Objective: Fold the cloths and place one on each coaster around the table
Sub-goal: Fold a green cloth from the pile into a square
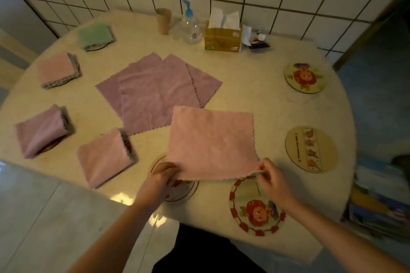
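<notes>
Head view: the round table [255,99] is being overlain by a pink cloth [210,142], its near corners being pinched by the left hand [160,176] and right hand [271,178], above two coasters [255,206].

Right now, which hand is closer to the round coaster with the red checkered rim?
Right. The right hand hovers over the red-rimmed coaster, pinching the pink cloth; the left hand sits apart, leftward.
</notes>
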